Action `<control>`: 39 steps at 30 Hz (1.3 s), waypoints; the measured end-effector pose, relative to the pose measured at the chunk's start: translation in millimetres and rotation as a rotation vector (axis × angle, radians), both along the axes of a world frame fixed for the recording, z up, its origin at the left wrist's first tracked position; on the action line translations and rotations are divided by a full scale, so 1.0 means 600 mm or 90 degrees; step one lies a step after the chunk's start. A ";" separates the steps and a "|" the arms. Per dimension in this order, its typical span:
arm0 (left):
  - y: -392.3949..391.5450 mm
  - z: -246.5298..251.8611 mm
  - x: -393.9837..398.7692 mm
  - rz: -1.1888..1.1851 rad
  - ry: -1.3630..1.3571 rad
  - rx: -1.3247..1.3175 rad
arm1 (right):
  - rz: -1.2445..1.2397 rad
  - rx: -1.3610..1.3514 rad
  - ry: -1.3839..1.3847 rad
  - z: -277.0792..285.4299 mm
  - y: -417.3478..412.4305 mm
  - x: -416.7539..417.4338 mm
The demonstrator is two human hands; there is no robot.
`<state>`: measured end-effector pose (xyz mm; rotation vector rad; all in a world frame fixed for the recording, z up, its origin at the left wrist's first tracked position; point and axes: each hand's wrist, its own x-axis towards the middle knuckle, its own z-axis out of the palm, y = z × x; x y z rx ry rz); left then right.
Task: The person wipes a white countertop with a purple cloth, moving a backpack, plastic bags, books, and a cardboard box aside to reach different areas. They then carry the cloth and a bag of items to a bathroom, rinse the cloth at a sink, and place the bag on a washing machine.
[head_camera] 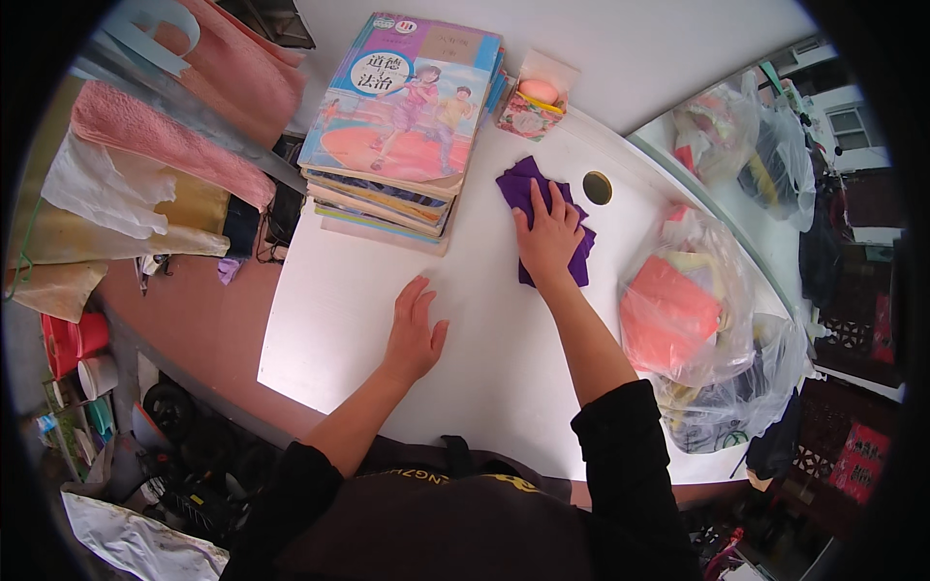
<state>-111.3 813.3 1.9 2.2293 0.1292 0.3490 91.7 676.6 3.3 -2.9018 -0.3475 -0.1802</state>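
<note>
My right hand (552,240) presses down on a folded purple cloth (520,190) that lies on the white tabletop (494,348). The fingers are slightly spread over the cloth, whose edges stick out around them. My left hand (414,334) hovers over or rests on the bare tabletop, holding nothing, with the thumb apart from the fingers. Beyond it stands a stack of books (396,109) with an illustrated cover on top. A small floral box (534,109) with a pink, rounded thing in it is behind the cloth.
Clear plastic bags (683,298) with coloured fabric inside lie along the right side, before a mirror (734,145). A round hole (597,188) pierces the tabletop near the cloth. Pink towels (174,145) and other cloths hang at the left beside a metal bar.
</note>
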 end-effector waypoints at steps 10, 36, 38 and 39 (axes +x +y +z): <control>0.043 -0.007 -0.054 0.079 0.035 0.181 | 0.115 0.020 -0.059 0.002 0.082 0.045; 0.158 0.021 -0.247 0.327 0.089 0.039 | 0.215 -0.012 0.007 0.017 -0.037 -0.259; 0.162 0.021 -0.265 0.350 0.104 0.020 | 0.314 0.033 0.038 0.030 0.043 -0.301; 0.162 0.026 -0.272 0.359 0.116 0.020 | 0.374 0.062 0.022 0.029 0.079 -0.307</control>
